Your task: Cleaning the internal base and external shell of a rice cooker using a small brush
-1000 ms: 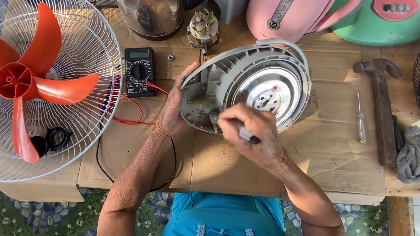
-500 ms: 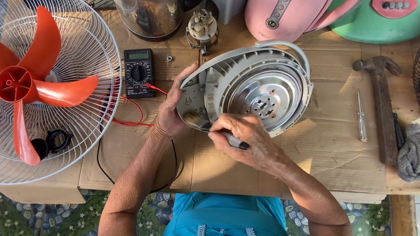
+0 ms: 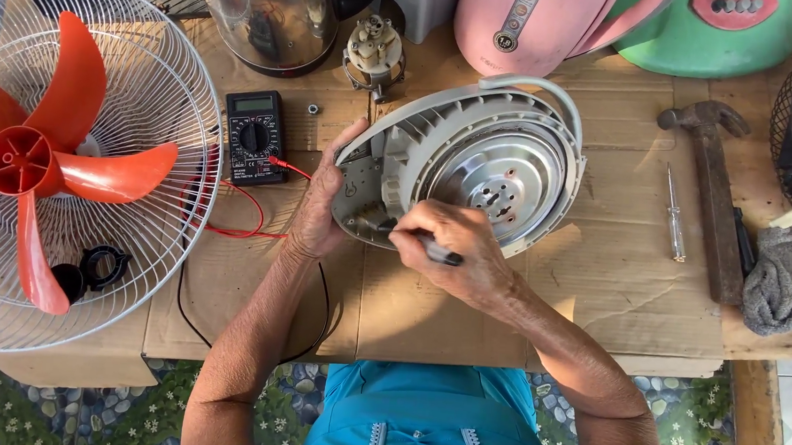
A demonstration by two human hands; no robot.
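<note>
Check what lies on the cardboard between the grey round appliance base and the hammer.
In the head view, a slim screwdriver lies between the grey round appliance base and the hammer, roughly parallel to the hammer's handle; otherwise only bare cardboard.

Bare cardboard (image 3: pixel 597 304) lies open right of the round appliance base (image 3: pixel 476 168), while the fan guard (image 3: pixel 154 128), multimeter (image 3: pixel 254 136) and red wires (image 3: pixel 241 215) crowd its left, and the kettle (image 3: pixel 267 10) blocks behind.

Bright, sharp daylight; soft shadows, slight wide-angle bending at edges.
</note>
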